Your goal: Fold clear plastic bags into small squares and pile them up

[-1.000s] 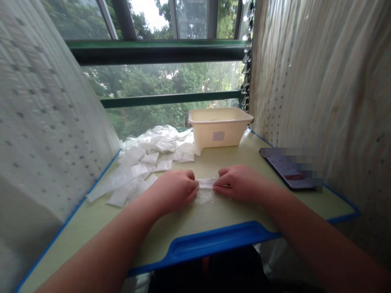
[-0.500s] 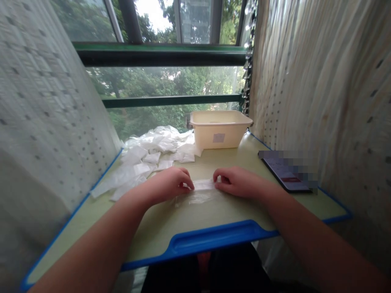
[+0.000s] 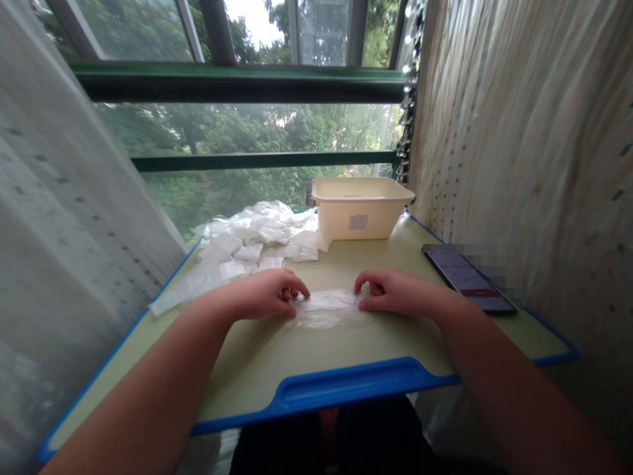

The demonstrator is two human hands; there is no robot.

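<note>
A crinkled clear plastic bag (image 3: 329, 302) lies stretched flat between my two hands on the table. My left hand (image 3: 270, 291) is at its left end, fingers curled, with the index fingertip and thumb on the film. At the opposite end, the bent index finger and thumb of my right hand (image 3: 390, 290) grip the plastic. Just beyond my left hand is a heap of white translucent plastic bags (image 3: 267, 227), some folded into small flat packets.
A cream plastic bin (image 3: 336, 221) with a small label stands at the back of the table (image 3: 247, 369), which has a blue rim. On the right lies a phone (image 3: 465, 280), partly pixelated. Curtains hang at both sides; a railed window is behind.
My hands have moved slightly apart, and more of the clear bag shows between them. The left index finger and thumb have spread a little. The camera view has shifted slightly.
</note>
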